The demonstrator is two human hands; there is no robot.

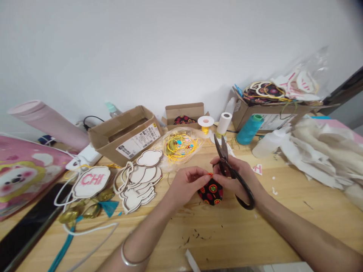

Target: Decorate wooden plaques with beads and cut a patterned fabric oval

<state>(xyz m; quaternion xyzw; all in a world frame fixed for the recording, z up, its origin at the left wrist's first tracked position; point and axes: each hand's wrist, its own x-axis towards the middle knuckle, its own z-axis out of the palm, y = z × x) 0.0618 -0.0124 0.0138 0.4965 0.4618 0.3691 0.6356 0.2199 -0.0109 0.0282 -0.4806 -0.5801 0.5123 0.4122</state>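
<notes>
A rounded black fabric piece [212, 193] with red, orange and green flower print hangs between my hands, low over the table. My left hand [188, 183] pinches its upper edge from the left, where a bit of red-orange [210, 175] shows. My right hand [236, 175] is closed round black scissors [224, 155], blades pointing up and slightly apart. The same hand's thumb presses on the top right of the fabric piece. Its other fingers are partly hidden behind the scissors. Dark scraps [195, 234] lie on the table below.
White cloud-shaped boards [141, 177] are piled at left, near a "CHI" plaque [91, 181] and gold bells [92, 210]. Behind stand a cardboard box [126, 138], a bag of yellow cords [181, 147], a teal thread cone [249, 130] and a white bottle [268, 143]. Pale cloth [320, 151] lies right.
</notes>
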